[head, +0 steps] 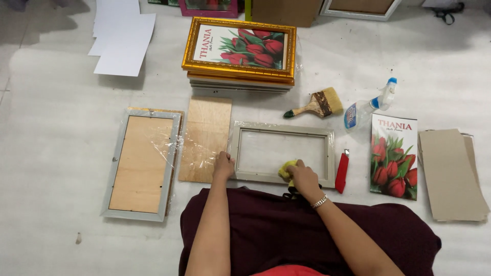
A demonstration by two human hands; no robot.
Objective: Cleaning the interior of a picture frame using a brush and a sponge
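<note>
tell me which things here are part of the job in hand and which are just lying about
In hand:
right hand pressing a yellow cloth on the glass
left hand steadying the grey frame

Lying about:
brush
spray bottle
red cutter
tulip print
cardboard sheets
gold frame stack
white paper
wood board
wrapped frame

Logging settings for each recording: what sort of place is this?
Probably a small picture-framing workshop, worked on the floor: a stack of gold frames, an empty frame wiped with a yellow cloth, plus backing boards and a brush.
</note>
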